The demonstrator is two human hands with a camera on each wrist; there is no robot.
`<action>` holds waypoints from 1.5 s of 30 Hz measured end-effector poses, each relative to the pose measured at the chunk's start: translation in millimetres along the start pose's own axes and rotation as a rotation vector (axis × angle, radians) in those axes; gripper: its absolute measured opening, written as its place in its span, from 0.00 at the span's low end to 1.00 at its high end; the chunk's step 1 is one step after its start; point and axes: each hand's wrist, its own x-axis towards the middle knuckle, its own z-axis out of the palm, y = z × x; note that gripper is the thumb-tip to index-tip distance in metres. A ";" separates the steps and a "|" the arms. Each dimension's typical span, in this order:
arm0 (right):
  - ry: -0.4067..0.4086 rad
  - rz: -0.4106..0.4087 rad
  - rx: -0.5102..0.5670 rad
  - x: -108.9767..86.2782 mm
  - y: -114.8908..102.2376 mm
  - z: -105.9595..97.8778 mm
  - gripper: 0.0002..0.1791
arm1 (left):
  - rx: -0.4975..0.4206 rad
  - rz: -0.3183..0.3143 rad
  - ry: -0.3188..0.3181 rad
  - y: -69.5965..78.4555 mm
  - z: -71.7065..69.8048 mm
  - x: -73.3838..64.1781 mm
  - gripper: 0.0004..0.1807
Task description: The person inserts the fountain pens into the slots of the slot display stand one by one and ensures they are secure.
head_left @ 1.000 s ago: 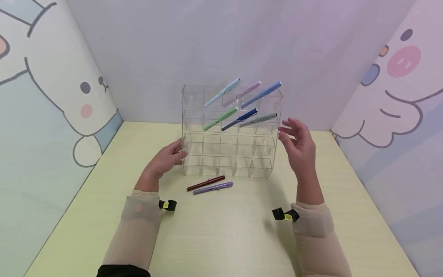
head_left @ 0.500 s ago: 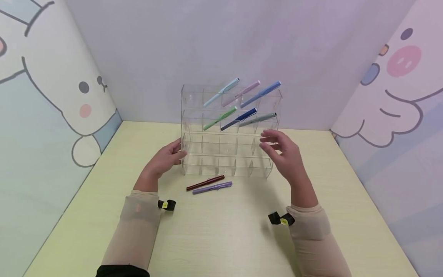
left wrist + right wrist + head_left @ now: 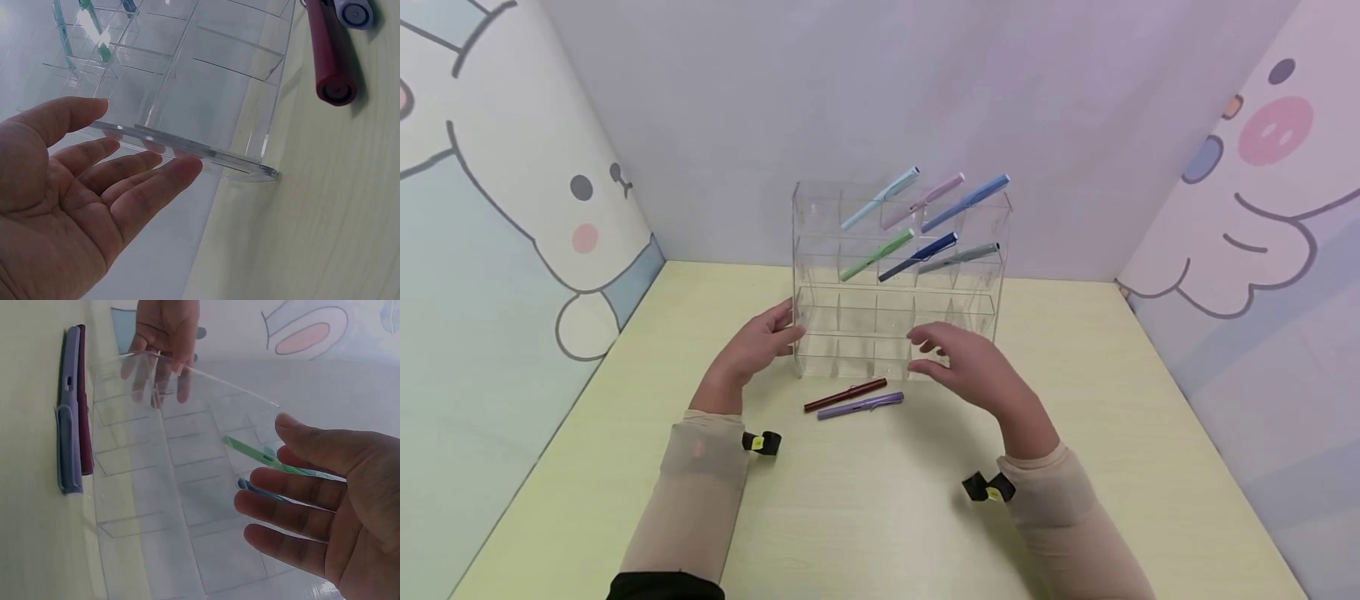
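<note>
A clear acrylic rack [image 3: 895,321] with tiers of compartments stands on the table. My left hand [image 3: 760,346] rests at its left side, the fairly straight fingertips [image 3: 184,169] right at the side panel and the thumb by the front edge. My right hand [image 3: 973,367], fingers spread and loosely bent with nothing between them, hovers before the rack's lower right part. Below the rack lie a dark red pen [image 3: 846,395] and a purple pen [image 3: 861,406], side by side. The right wrist view shows both pens left of the rack, well away from the right fingers.
In the top tier lean a light blue pen [image 3: 880,198], a pink pen [image 3: 925,200] and a blue pen [image 3: 966,204]. The tier below holds a green pen [image 3: 877,256], a dark blue pen [image 3: 917,257] and a grey-green pen [image 3: 959,258]. Cartoon-printed walls [image 3: 880,92] enclose the table.
My right hand has moved left and down from beside the rack's right edge to in front of its lower tiers. The left hand, the rack and the pens stay in place.
</note>
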 end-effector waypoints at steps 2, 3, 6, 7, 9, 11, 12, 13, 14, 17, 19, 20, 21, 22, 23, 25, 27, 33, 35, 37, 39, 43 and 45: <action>-0.046 -0.007 -0.018 1.6 -1.9 6.3 0.21 | 0.006 -0.002 0.001 0.7 0.1 -0.2 0.40; -0.066 -0.017 -0.028 2.8 -2.6 9.5 0.21 | 0.005 -0.003 0.002 0.8 0.2 -0.3 0.40; -0.116 -0.049 -0.058 5.5 -3.7 18.7 0.20 | 0.007 -0.006 0.000 1.3 0.4 0.0 0.40; -0.130 -0.060 -0.066 6.2 -4.2 21.5 0.20 | 0.011 -0.006 -0.001 1.5 0.4 0.2 0.40; -0.162 -0.072 -0.077 7.4 -5.3 27.0 0.20 | 0.010 -0.011 0.000 1.7 0.3 0.8 0.39; -0.193 -0.078 -0.092 8.6 -6.8 32.2 0.21 | 0.013 -0.015 -0.001 1.7 0.0 1.4 0.39; -0.208 -0.077 -0.104 9.4 -7.4 34.9 0.21 | 0.015 -0.019 0.001 1.8 0.0 1.5 0.39; -0.221 -0.076 -0.116 10.0 -8.3 37.3 0.21 | 0.015 -0.021 0.002 1.4 -0.2 1.7 0.38; -0.230 -0.076 -0.138 10.5 -9.8 39.7 0.21 | 0.013 -0.025 0.003 1.3 -0.2 1.7 0.38; -0.248 -0.069 -0.204 12.2 -13.6 47.0 0.20 | 0.015 -0.028 0.004 -0.6 -0.7 2.2 0.38; -0.252 -0.066 -0.236 13.0 -15.8 51.5 0.19 | 0.012 -0.027 0.003 -1.0 -0.8 2.3 0.38; -0.253 -0.063 -0.257 13.4 -16.3 53.9 0.19 | 0.012 -0.027 0.004 -0.9 -0.9 2.2 0.38; -0.255 -0.058 -0.270 13.8 -15.9 56.4 0.19 | 0.014 -0.025 0.005 -1.0 -0.9 2.3 0.39; -0.257 -0.056 -0.283 14.1 -15.2 58.9 0.19 | 0.012 -0.024 0.006 -0.4 -0.8 2.1 0.39; -0.259 -0.054 -0.298 14.4 -14.2 61.5 0.19 | 0.011 -0.023 0.007 0.1 -0.7 1.9 0.39; -0.264 -0.049 -0.328 15.0 -12.0 66.5 0.19 | 0.009 -0.021 0.009 0.6 -0.5 1.6 0.39; -0.272 -0.043 -0.353 15.5 -9.5 71.1 0.19 | 0.011 -0.021 0.010 1.0 -0.2 1.3 0.39; -0.298 -0.042 -0.383 16.6 -6.1 79.1 0.16 | 0.013 -0.024 0.008 2.2 0.2 0.4 0.40; -0.305 -0.042 -0.386 16.6 -6.2 79.9 0.15 | 0.010 -0.021 0.006 2.1 0.5 -0.1 0.40; -0.309 -0.041 -0.391 16.5 -6.5 80.5 0.14 | 0.008 -0.017 0.005 1.7 0.7 -0.4 0.40; -0.313 -0.039 -0.392 16.2 -6.7 80.9 0.14 | 0.009 -0.012 0.003 1.1 0.8 -0.5 0.40; -0.310 -0.039 -0.388 16.0 -6.5 81.3 0.12 | 0.008 -0.005 0.002 -0.3 0.9 0.0 0.40; -0.306 -0.044 -0.390 16.2 -5.7 81.5 0.11 | 0.008 -0.004 0.003 -0.3 0.9 0.2 0.40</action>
